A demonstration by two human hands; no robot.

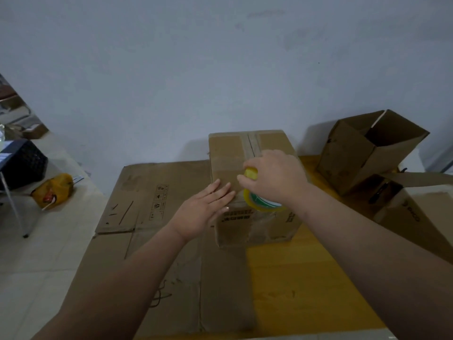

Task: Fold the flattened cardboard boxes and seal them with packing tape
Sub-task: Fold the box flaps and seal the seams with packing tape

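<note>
While the flat left hand [203, 212] presses the box [247, 168] top, the right hand [274, 177] beside it grips the tape roll [259, 204], mid-seal; cutting the strip likely comes next.

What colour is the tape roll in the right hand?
Yellowish tape roll with a green-printed core; head view.

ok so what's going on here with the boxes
A person is sealing a folded cardboard box on the table. The left hand lies flat on its top, and the right hand holds a roll of packing tape at the near edge. Flattened cardboard lies to the left; an open box sits back right.
</note>
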